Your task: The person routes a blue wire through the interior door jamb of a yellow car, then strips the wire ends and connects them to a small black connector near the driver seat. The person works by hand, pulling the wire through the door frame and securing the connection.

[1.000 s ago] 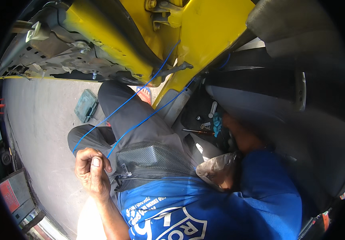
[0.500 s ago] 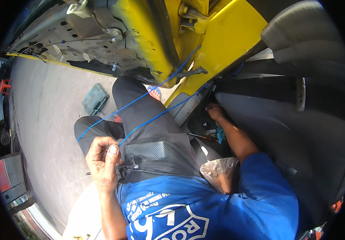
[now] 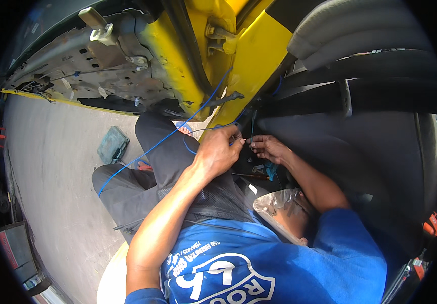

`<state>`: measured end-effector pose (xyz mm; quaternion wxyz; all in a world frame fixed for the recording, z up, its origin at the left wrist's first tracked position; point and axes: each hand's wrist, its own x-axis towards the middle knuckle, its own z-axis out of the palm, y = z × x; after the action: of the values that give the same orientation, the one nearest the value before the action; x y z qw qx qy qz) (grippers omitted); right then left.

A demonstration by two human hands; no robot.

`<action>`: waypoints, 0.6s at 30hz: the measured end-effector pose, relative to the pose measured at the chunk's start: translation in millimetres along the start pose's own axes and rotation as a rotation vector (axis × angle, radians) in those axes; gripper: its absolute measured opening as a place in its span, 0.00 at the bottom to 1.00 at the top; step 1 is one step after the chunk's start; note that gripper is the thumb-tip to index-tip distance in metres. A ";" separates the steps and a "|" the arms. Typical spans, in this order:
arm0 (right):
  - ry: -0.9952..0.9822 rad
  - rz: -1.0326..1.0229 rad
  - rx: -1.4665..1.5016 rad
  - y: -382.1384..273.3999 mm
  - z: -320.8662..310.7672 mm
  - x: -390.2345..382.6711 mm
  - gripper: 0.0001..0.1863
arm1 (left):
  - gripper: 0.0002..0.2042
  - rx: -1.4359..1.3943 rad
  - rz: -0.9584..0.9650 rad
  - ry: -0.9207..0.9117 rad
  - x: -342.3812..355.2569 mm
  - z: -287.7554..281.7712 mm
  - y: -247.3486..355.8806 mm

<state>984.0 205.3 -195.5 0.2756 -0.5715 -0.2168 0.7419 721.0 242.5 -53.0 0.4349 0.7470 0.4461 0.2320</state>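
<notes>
A long blue wire (image 3: 152, 148) runs from the yellow door frame down across my legs, and another length of it curls beside my left hand (image 3: 217, 152). The fingers of that hand are pinched on this wire, with its end near the fingertips. Just to the right, my right hand (image 3: 270, 149) is closed, thumb and forefinger together, on a thin dark greenish wire (image 3: 254, 121) that hangs from beside the door post. The two hands' fingertips nearly meet. Exactly where the wire ends lie is too small to make out.
An opened-up car door (image 3: 102, 63) stands at upper left, next to a yellow post (image 3: 259, 58). A grey seat (image 3: 365, 30) is at upper right. By my right forearm lie a screwdriver (image 3: 259, 176), a teal cloth (image 3: 270, 170) and a clear plastic bag (image 3: 274, 205). A green case (image 3: 113, 144) rests on the ground.
My left hand has moved from the lower left up and right, bringing the blue wire close to my right hand. The right hand has lifted slightly and now pinches the thin wire.
</notes>
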 end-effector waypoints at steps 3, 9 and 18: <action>0.126 -0.048 -0.149 -2.1 10.3 -8.6 0.11 | 0.11 0.053 -0.029 -0.188 46.2 48.2 -12.4; 0.335 -0.191 -0.435 0.4 11.0 -28.0 0.10 | 0.12 -0.137 -0.147 -0.432 87.4 106.6 -48.2; 0.318 -0.552 -0.077 10.1 22.4 -5.0 0.09 | 0.08 -0.474 -0.342 -0.258 88.6 96.0 -94.6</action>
<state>961.6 194.3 -192.6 0.4749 -0.6099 -0.3459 0.5318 791.4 298.2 -187.1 0.6826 0.5622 0.4398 0.1564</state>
